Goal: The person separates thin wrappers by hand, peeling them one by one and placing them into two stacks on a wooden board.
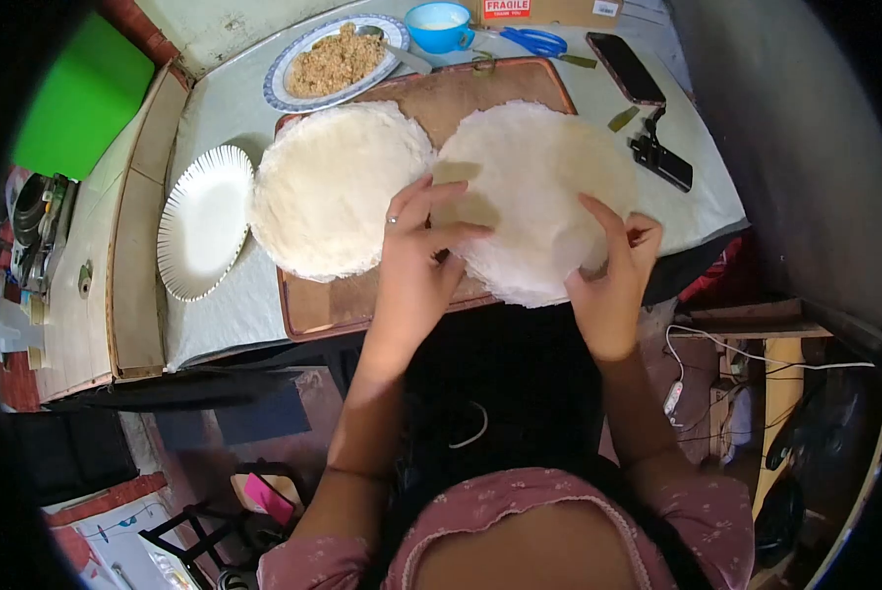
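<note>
Two piles of thin round spring roll wrappers lie side by side, the left wrapper pile [338, 192] and the right wrapper pile [520, 162]. At the near-left edge of the right pile is my left hand [416, 246], a ring on one finger, its fingers spread over the wrappers. My right hand [618, 261] is at the near-right edge, with thumb and forefinger around a curled-up part of a wrapper [577, 248]. Its other fingers are bent. Beneath both piles is a brown tray [323, 313].
Behind the piles stand a plate [276, 87] of crumbly brown filling with a spoon and a blue cup [441, 37]. Blue-handled scissors [534, 41], a phone [625, 67] and a black clamp [662, 162] lie at right. A white paper plate [205, 221] sits at left.
</note>
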`<state>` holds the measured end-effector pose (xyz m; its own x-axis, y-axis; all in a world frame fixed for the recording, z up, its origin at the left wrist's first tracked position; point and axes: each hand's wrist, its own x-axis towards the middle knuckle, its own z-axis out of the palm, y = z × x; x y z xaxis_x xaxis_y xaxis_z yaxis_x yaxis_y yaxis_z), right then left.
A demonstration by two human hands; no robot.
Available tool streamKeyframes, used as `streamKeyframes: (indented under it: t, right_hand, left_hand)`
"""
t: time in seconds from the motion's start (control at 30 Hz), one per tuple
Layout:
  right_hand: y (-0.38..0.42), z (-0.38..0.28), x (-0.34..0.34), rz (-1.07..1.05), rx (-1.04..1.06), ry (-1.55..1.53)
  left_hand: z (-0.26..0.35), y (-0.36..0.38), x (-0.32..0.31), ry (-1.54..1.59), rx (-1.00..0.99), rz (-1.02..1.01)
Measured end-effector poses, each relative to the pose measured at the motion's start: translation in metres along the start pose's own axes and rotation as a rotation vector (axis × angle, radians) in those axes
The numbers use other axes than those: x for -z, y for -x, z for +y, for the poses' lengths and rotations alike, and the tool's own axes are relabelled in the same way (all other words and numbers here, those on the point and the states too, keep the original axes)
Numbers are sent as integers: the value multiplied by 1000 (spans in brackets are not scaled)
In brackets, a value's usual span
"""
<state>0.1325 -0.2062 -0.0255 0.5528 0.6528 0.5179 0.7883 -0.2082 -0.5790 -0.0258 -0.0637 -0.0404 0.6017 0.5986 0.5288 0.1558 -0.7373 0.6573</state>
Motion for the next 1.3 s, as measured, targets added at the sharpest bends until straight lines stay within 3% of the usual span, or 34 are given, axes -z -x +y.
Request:
streamKeyframes:
  t: [0.07,0.13,0.2,0.3,0.37,0.43,0.53,0.73,0.83,0.97,1.17,1.3]
  right_hand:
    - [-8,-10,7,64,215,349]
    - [-16,-16,15,1,327,371]
    - [-26,-12,15,-121,466,288]
    - [-35,6,7,-361,608,42]
    - [-32,11,-1,-465,582,-74]
    - [-26,0,-1,-398,444,-103]
    - [-23,-16,-8,-315,326,-200]
    - [-23,-19,-23,-382,367,-278]
    - [-25,-17,-24,-459,394,-290]
    - [-31,-19,-19,-560,327,-304]
    - [-31,-13,-26,-425,200,-421]
    - [-29,-4,-29,-266,-25,-500]
  left_hand:
    - [0,-1,1,98,59,13]
    - [1,-3,1,40,76,94]
    - [13,-4,4,-62,205,168]
    - [13,9,5,-127,241,75]
    - [23,14,-1,-53,255,144]
    - [30,19,-6,104,365,234]
    - [25,22,-2,110,341,225]
    - [18,21,3,85,191,135]
    - [10,27,11,197,260,-38]
    - [11,25,14,86,120,-44]
    - [10,29,16,221,294,-142]
    - [9,27,21,135,246,-202]
